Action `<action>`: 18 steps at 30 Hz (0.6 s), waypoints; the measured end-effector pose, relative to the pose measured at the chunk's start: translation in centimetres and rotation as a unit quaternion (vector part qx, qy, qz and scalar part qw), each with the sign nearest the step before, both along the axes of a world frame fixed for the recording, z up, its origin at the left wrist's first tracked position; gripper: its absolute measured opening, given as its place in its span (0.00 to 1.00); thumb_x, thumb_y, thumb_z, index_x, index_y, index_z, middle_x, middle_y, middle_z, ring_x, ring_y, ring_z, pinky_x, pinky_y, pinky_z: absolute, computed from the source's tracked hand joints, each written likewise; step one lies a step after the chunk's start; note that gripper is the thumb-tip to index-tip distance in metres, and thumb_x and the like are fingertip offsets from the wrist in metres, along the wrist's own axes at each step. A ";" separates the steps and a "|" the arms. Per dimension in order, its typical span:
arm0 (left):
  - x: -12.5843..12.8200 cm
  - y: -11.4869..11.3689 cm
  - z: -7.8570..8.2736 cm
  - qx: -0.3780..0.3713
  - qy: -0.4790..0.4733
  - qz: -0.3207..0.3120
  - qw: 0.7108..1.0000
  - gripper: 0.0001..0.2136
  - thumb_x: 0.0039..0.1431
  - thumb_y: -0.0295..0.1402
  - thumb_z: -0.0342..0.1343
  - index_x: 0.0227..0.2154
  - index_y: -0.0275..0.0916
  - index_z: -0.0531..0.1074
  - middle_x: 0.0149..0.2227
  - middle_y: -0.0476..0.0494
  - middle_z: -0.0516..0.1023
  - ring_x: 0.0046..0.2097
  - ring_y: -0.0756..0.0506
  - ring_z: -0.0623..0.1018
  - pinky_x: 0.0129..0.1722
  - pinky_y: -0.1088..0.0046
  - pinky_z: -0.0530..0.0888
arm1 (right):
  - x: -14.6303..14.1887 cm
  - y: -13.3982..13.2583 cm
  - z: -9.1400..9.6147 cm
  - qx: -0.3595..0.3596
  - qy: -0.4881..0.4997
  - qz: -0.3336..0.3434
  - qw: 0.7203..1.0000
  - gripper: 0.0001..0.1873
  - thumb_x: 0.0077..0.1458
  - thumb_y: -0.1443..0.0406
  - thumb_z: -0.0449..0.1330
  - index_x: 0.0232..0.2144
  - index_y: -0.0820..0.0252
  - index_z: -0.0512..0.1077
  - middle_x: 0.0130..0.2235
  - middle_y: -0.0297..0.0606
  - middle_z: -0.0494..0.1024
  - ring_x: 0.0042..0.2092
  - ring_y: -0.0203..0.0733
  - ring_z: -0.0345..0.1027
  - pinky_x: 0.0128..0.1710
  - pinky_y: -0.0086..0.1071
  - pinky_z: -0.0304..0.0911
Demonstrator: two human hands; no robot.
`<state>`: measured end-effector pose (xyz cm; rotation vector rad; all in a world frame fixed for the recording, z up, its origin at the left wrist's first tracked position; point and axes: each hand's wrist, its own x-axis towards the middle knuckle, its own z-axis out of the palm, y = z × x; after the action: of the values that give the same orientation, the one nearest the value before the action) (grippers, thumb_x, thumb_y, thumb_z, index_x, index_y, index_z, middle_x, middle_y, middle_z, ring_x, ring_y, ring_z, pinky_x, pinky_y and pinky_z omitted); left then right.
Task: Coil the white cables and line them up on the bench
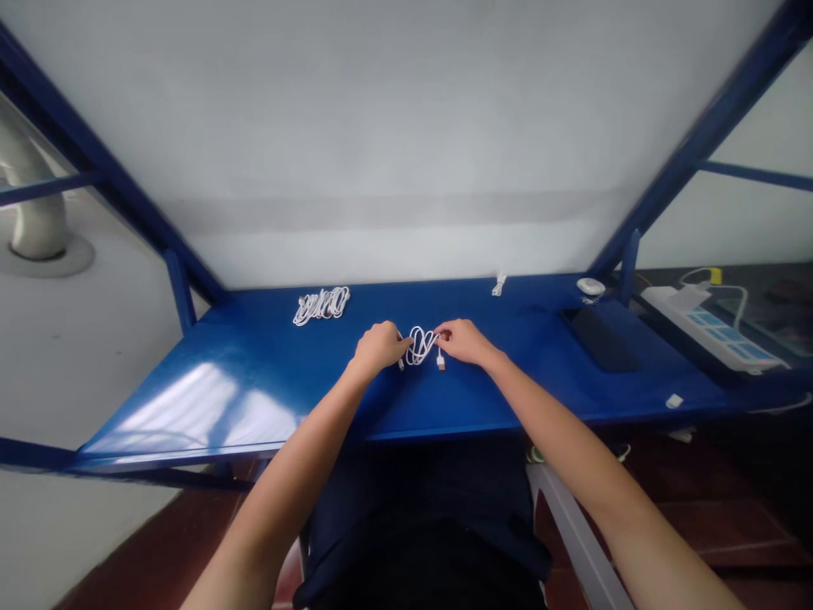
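A white cable (420, 347) lies looped on the blue table (254, 381), near its middle. My left hand (379, 346) pinches the left side of the loops, fingers closed. On the right side, my right hand (463, 341) grips the same cable with closed fingers. A white plug end hangs down just below my right fingertips. Both arms reach forward from the near edge.
A bundle of coiled white cables (321, 304) lies at the back left. A small white cable (499, 285) and a white round object (590, 286) sit at the back right, near a black flat slab (600, 339). A white power strip (715, 336) lies far right.
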<state>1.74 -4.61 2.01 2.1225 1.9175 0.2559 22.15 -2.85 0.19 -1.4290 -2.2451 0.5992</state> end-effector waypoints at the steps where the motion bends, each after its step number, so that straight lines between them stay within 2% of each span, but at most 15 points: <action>1: 0.1 0.4 -0.1 -0.007 -0.004 0.000 1.000 0.12 0.55 0.42 0.57 0.27 0.39 0.78 0.29 0.38 0.80 0.34 0.41 0.79 0.31 0.72 0.69 | 0.2 -0.1 0.2 -0.012 0.004 0.022 1.000 0.13 0.55 0.67 0.58 0.41 0.58 0.80 0.34 0.38 0.82 0.34 0.41 0.74 0.35 0.29 0.64; 4: 0.2 1.4 -0.4 -0.006 -0.020 -0.014 1.000 0.09 0.53 0.37 0.59 0.33 0.39 0.79 0.34 0.39 0.81 0.38 0.41 0.79 0.34 0.72 0.69 | 0.8 -0.1 0.8 -0.044 0.011 0.075 0.996 0.14 0.58 0.66 0.57 0.43 0.58 0.79 0.38 0.40 0.82 0.36 0.42 0.74 0.35 0.30 0.65; 7: 0.2 2.0 -0.9 0.015 -0.053 -0.043 0.998 0.08 0.54 0.35 0.58 0.34 0.40 0.79 0.36 0.40 0.81 0.38 0.43 0.78 0.33 0.73 0.69 | 1.2 0.0 1.0 -0.038 0.015 0.108 0.993 0.11 0.57 0.65 0.58 0.36 0.57 0.81 0.40 0.39 0.82 0.40 0.43 0.74 0.40 0.31 0.65; 13: 0.3 2.0 -2.4 0.063 -0.098 -0.088 0.989 0.10 0.57 0.35 0.55 0.32 0.39 0.81 0.35 0.42 0.80 0.36 0.45 0.77 0.34 0.74 0.68 | 0.7 0.3 -0.1 0.004 0.025 0.114 0.993 0.07 0.54 0.63 0.61 0.28 0.58 0.79 0.32 0.38 0.80 0.34 0.39 0.72 0.34 0.30 0.62; 16: 0.2 1.4 -2.8 0.088 -0.106 -0.116 0.984 0.11 0.58 0.36 0.54 0.33 0.40 0.81 0.36 0.42 0.79 0.37 0.46 0.76 0.36 0.74 0.69 | 0.4 0.3 -0.8 0.032 0.044 0.096 0.994 0.06 0.52 0.64 0.63 0.33 0.60 0.77 0.34 0.38 0.77 0.34 0.39 0.70 0.35 0.30 0.62; 18: 0.2 1.1 -2.9 0.088 -0.112 -0.131 0.981 0.11 0.58 0.36 0.54 0.34 0.40 0.81 0.36 0.43 0.79 0.37 0.46 0.76 0.37 0.74 0.69 | 0.3 0.3 -0.9 0.047 0.061 0.091 0.993 0.13 0.50 0.64 0.64 0.40 0.61 0.75 0.39 0.40 0.76 0.37 0.40 0.69 0.36 0.32 0.64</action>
<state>1.95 -3.48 -0.89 2.3149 1.5211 0.5984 22.50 -2.59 -0.76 -1.1190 -2.2883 0.6113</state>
